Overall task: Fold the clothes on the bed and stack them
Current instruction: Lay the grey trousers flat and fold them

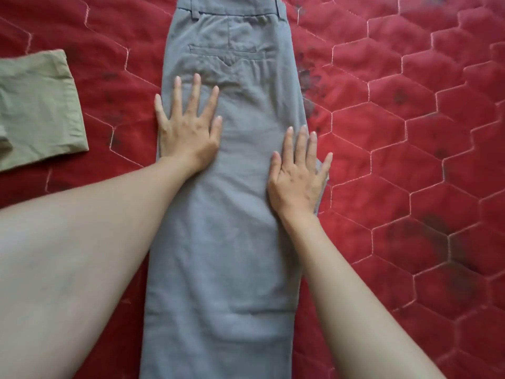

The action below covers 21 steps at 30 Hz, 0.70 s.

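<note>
Grey trousers [235,242] lie lengthwise down the middle of the bed, folded leg on leg, waistband at the top and a back pocket showing. My left hand [188,129] presses flat on their left edge below the pocket, fingers spread. My right hand [297,173] lies flat on the right edge, a little lower, fingers apart and partly over the cloth's edge. Neither hand grips anything. A folded olive-green garment [38,110] rests at the left side of the bed.
The bed is covered by a red quilted spread [410,160] with a hexagon stitch pattern and dark stains. It stretches bare to the right of the trousers and between the trousers and the green garment.
</note>
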Available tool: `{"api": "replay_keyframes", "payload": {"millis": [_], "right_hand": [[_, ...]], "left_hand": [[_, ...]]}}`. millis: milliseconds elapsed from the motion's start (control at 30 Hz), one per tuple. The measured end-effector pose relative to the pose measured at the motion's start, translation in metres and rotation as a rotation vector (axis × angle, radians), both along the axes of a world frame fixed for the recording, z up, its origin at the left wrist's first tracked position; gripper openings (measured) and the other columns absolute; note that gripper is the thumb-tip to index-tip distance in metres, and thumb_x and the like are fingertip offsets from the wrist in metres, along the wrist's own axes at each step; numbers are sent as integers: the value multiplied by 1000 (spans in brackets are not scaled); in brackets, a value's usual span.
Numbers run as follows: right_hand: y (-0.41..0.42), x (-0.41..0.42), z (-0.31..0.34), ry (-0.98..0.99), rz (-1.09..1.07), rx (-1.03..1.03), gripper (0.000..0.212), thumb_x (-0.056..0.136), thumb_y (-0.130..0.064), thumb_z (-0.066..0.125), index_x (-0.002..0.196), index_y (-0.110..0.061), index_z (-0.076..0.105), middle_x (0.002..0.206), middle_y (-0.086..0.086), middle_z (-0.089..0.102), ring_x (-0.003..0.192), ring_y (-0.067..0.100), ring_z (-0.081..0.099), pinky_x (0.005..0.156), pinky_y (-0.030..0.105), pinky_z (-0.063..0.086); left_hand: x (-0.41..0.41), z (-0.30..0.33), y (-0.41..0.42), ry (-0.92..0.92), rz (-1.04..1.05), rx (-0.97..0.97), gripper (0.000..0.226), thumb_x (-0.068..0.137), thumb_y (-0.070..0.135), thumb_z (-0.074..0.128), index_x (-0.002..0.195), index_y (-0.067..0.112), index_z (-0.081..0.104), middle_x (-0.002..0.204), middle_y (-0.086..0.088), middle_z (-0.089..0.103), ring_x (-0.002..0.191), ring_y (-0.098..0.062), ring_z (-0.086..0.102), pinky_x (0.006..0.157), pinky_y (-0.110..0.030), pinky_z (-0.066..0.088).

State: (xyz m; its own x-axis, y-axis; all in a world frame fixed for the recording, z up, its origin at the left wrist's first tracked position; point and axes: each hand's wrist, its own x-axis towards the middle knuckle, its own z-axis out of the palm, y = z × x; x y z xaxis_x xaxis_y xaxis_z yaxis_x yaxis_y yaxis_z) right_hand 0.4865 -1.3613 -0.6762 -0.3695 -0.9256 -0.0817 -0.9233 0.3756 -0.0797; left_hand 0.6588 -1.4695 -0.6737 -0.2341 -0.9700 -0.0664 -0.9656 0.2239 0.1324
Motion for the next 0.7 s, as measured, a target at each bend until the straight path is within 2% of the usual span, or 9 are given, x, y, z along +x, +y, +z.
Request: {"api": "replay_keyframes", "payload": {"millis": [100, 167, 233, 300, 367, 433, 533, 600, 700], "right_hand": [[33, -19, 7, 20, -133, 57, 57, 103, -40, 21, 154, -26, 3, 162, 5, 1, 149, 22, -2, 117, 53, -3], [49, -16, 15, 66, -178, 73, 59, 102, -38, 23, 155, -20, 5, 162, 12, -2, 149, 26, -5, 118, 54, -2], [56, 4, 23, 78, -88, 25, 57, 102, -37, 25, 155, -20, 12, 161, 14, 0, 149, 28, -4, 118, 53, -3], [58, 38, 25, 16, 85, -7, 54, 102, -37, 26, 153, -25, 18, 162, 9, 6, 149, 26, 1, 117, 53, -4], [71, 71, 19, -80, 148, 47, 54, 102, -40, 26, 153, -29, 16, 162, 4, 6, 149, 21, 1, 117, 52, -5], [105, 89, 8, -104, 87, 65, 55, 101, -43, 26, 153, -30, 13, 162, 2, 5, 149, 19, 1, 119, 48, -4], [190, 94, 4, -71, -13, -1, 56, 101, -43, 26, 153, -27, 17, 161, 5, 12, 149, 21, 7, 120, 44, 3], [257, 95, 5, -43, -97, -13, 57, 100, -42, 28, 153, -24, 20, 161, 6, 14, 149, 23, 12, 118, 46, 8], [345, 104, 15, -21, -282, 86, 56, 101, -37, 31, 153, -18, 19, 161, 9, 13, 148, 26, 13, 119, 49, 13]], "left_hand": [[8, 2, 18, -22, -24, 42, 61, 99, 49, 17, 154, 27, 5, 162, -4, -7, 148, -27, -11, 112, -65, -8], [9, 7, 63, 45, -46, 93, 65, 98, 53, 17, 154, 27, -4, 162, -5, -11, 148, -25, -14, 110, -62, -13], [2, 11, 128, 138, -107, 134, 64, 98, 50, 21, 154, 29, -2, 162, -3, -9, 148, -23, -11, 110, -61, -13], [1, 10, 187, 100, -178, 126, 60, 99, 43, 25, 154, 27, 8, 163, -2, 0, 149, -23, -4, 112, -62, -8], [13, 8, 229, 55, -168, 101, 62, 96, 39, 25, 154, 21, 12, 162, -3, 7, 149, -25, 3, 115, -60, -2], [33, 3, 258, 56, -130, 58, 61, 95, 37, 25, 153, 21, 18, 161, -6, 13, 149, -28, 9, 117, -57, 3], [65, -1, 301, 68, -158, 38, 59, 97, 39, 28, 153, 20, 23, 160, -10, 16, 148, -29, 12, 117, -55, 6], [88, 0, 336, 86, -151, 69, 59, 97, 39, 29, 153, 19, 24, 160, -10, 15, 148, -29, 10, 117, -55, 7], [121, 9, 393, 80, -156, 125, 59, 96, 36, 29, 152, 16, 28, 160, -12, 16, 147, -33, 14, 115, -57, 13]]}}
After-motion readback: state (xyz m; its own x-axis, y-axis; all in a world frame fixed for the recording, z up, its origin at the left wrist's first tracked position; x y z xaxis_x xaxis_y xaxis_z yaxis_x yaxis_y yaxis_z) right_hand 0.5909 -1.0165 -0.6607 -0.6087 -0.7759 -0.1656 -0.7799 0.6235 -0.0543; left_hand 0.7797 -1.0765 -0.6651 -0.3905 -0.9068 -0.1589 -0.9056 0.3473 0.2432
